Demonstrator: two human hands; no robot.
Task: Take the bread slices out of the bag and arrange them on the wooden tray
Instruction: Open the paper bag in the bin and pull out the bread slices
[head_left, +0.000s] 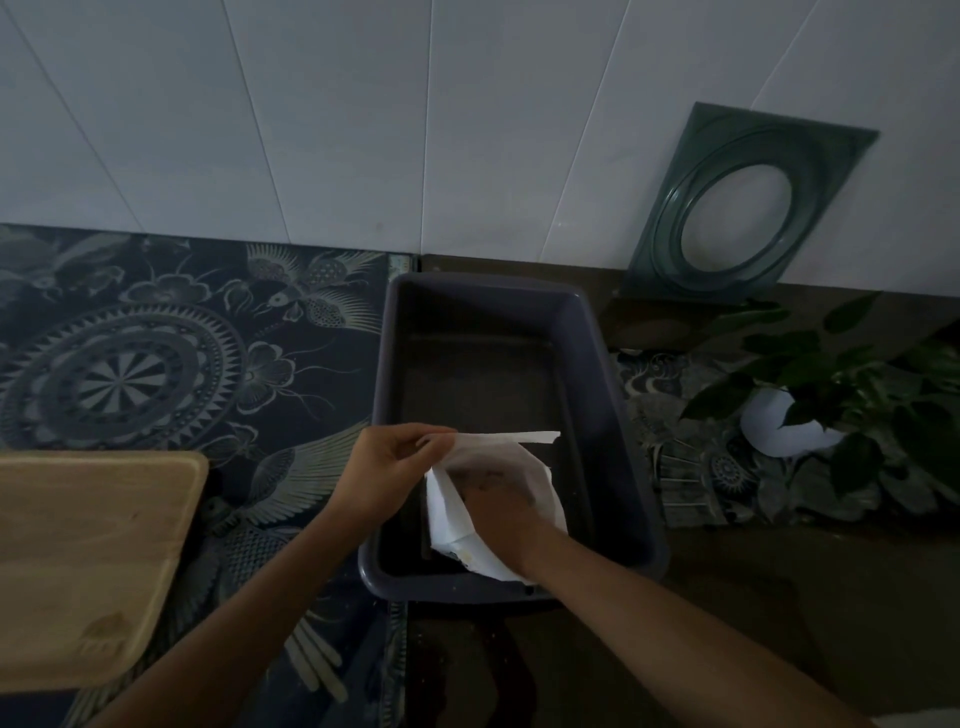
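the white bag (540, 499) sits inside the dark plastic bin (618, 415), toward its near end, mouth held open and facing up and left. no bread slices can be made out; the bag's inside is hidden. the left hand (389, 467) pinches the bag's upper left edge between thumb and fingers, holding the rim up. the right hand (493, 499) is pushed into the bag through its mouth, showing only as a dark shape through the thin material, so whether it is closed on anything cannot be told. the wooden tray (88, 566) lies well apart to the left on the patterned cloth (156, 364), bare. right of the bin, a leafy plant in a white pot (779, 426) stands on the counter, and a green frame with an oval hole (748, 202) leans against the white wall (363, 104).
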